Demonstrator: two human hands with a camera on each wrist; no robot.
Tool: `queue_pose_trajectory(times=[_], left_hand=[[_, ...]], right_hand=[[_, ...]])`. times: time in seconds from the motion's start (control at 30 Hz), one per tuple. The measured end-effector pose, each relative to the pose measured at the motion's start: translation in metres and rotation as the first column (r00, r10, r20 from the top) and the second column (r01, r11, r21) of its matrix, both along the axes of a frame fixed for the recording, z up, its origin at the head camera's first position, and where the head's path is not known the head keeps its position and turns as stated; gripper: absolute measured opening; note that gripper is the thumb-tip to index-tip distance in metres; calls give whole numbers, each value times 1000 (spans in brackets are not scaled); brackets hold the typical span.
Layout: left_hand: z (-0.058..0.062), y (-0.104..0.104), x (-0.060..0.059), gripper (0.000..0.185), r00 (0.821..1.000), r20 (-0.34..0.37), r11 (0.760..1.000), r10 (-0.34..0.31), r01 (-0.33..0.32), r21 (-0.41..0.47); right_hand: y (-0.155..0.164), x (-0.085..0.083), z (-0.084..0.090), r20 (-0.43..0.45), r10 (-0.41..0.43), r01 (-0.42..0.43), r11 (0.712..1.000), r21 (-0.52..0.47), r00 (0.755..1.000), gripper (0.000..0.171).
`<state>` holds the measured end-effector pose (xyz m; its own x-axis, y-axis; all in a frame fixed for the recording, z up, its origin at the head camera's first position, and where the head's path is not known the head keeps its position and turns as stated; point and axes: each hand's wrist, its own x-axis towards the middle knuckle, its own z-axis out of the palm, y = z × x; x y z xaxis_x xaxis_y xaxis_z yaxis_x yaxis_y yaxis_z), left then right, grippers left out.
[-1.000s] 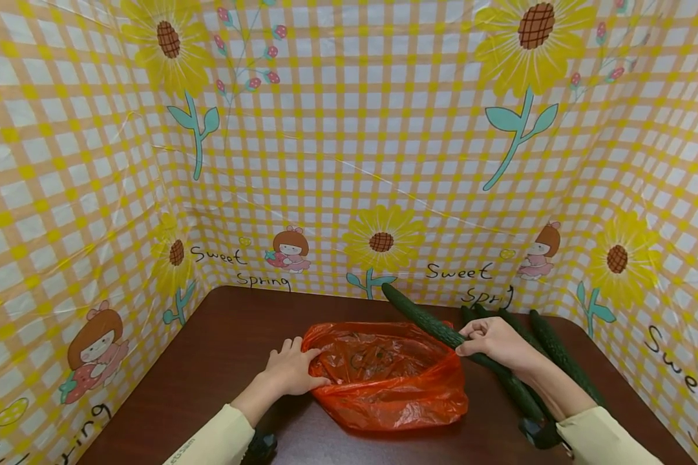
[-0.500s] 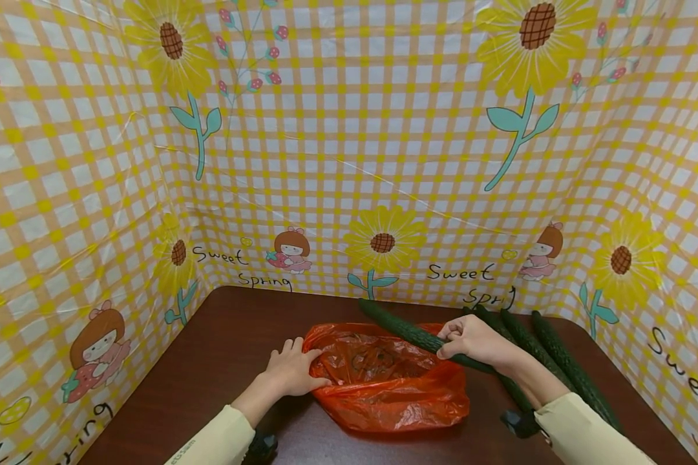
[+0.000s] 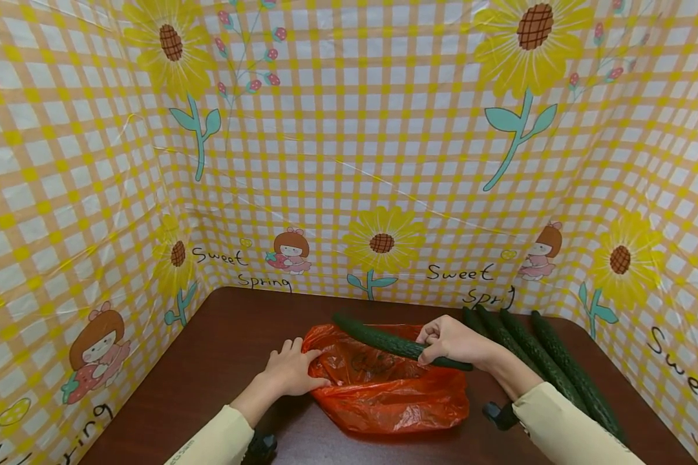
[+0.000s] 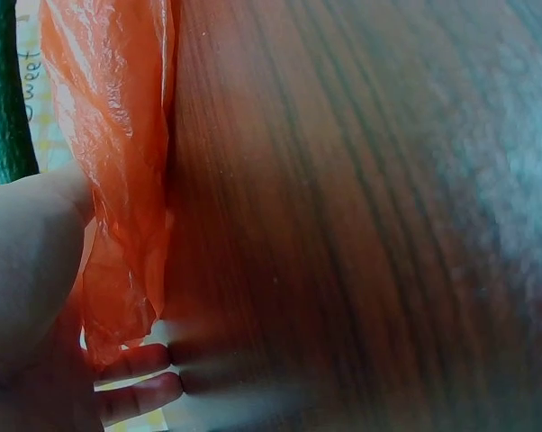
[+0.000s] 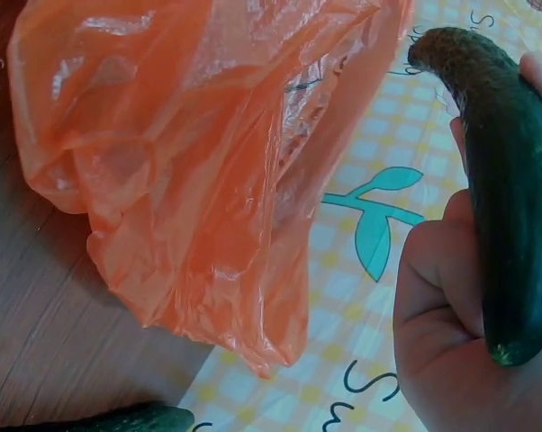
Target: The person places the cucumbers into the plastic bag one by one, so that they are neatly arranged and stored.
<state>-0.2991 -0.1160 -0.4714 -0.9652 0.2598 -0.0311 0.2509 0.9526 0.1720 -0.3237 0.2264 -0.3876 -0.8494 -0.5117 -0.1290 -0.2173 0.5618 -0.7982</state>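
Observation:
An orange plastic bag (image 3: 392, 387) lies open on the dark wooden table (image 3: 221, 349). My left hand (image 3: 293, 369) grips the bag's left rim, holding its mouth open; the left wrist view shows the orange film (image 4: 118, 180) pinched by my fingers. My right hand (image 3: 450, 341) grips a long dark green cucumber (image 3: 384, 339) near one end and holds it level over the bag's mouth. In the right wrist view the cucumber (image 5: 510, 198) sits in my curled fingers beside the bag (image 5: 208, 162).
Three more cucumbers (image 3: 549, 365) lie side by side on the table at the right, behind my right forearm. Walls covered in yellow checked sunflower cloth (image 3: 349, 161) close in the table at the back and both sides.
My right hand has carried the cucumber leftward and lowered its far tip, from the right of the bag to level over its mouth. The left hand has stayed on the rim.

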Motion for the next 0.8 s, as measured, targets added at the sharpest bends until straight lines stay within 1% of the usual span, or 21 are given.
queue_pose_trajectory(times=[0.03, 0.13, 0.37, 0.57, 0.8], left_hand=[[0, -1, 0, 73, 1000, 0, 1000, -1, 1, 1], [0, -2, -1, 73, 1000, 0, 1000, -4, 4, 3], [-2, -4, -3, 73, 1000, -5, 1000, 0, 0, 5], [-1, -5, -2, 73, 1000, 9, 1000, -8, 8, 8], [0, -4, 0, 71, 1000, 1, 1000, -26, 26, 10]], right_hand=[[-1, 0, -1, 3, 9, -9, 1000, -5, 1000, 55], [-4, -1, -3, 3, 33, -33, 999, -3, 999, 58], [-7, -4, -8, -25, 87, -86, 995, 43, 996, 56], [-13, -6, -6, -21, 154, -153, 988, 12, 988, 55], [-12, -17, -13, 16, 195, -195, 981, -5, 981, 52]])
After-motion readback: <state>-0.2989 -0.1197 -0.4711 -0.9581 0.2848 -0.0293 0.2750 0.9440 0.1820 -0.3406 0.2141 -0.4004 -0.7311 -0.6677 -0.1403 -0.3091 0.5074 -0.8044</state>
